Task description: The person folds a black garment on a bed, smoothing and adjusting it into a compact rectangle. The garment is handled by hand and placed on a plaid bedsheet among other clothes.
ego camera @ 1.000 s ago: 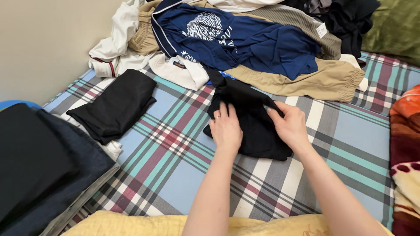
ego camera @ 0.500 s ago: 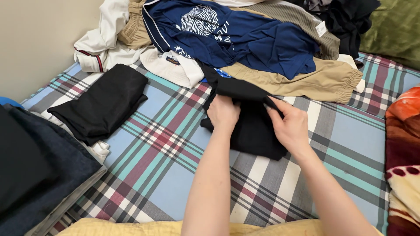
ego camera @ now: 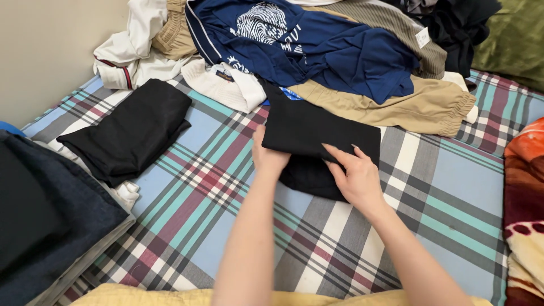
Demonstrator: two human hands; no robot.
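Left hand [ego camera: 267,157] grips the near-left edge of the black garment [ego camera: 323,136]; right hand [ego camera: 356,175] lies flat, fingers spread, on its near-right part.

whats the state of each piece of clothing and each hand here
black garment: partly folded, top layer doubled over, flat on the plaid sheet
left hand: gripping its left edge
right hand: pressing flat on it
second black garment: folded, set aside
navy shirt: unfolded, spread out
tan trousers: unfolded, rumpled
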